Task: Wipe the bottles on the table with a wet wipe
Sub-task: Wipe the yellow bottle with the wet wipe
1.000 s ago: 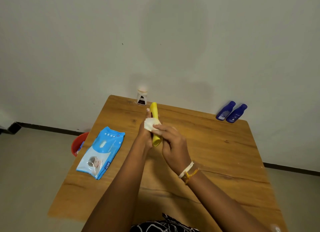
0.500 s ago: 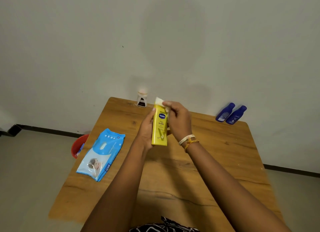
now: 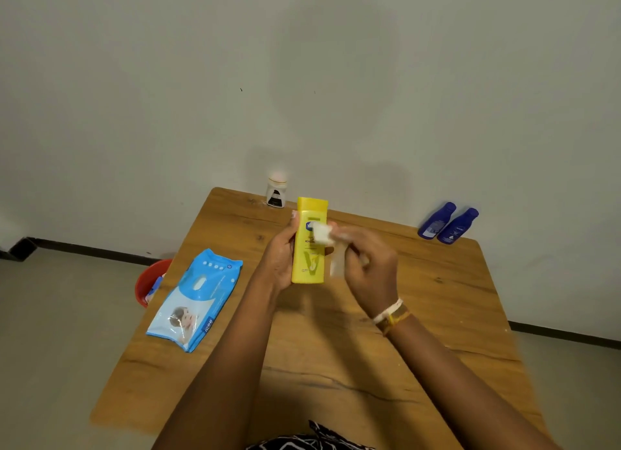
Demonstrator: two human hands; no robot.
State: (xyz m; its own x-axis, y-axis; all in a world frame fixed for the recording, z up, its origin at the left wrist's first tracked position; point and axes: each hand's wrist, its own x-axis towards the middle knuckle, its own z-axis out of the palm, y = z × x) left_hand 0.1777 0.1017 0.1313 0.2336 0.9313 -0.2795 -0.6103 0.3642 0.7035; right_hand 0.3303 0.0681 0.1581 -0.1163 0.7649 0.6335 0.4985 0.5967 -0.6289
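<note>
Centrally in the frame, a yellow bottle (image 3: 309,244) stands upright above a wooden table (image 3: 420,315), the left hand (image 3: 277,258) curled round its side. The right hand (image 3: 368,268), blurred, pinches a white wet wipe (image 3: 321,235) against the bottle's label. Left of centre lies a blue wipes pack (image 3: 195,298). Two dark blue bottles (image 3: 448,223) stand right of centre, a small white jar (image 3: 276,191) just above the yellow bottle.

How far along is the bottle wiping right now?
Nothing visibly finished: no bottle shows whether it has been wiped. In hand: the left hand holds the yellow bottle upright while the right hand presses a white wipe on its front label. Apparently left: two blue bottles at the table's far right corner, and the small white bottle at the far edge.
</note>
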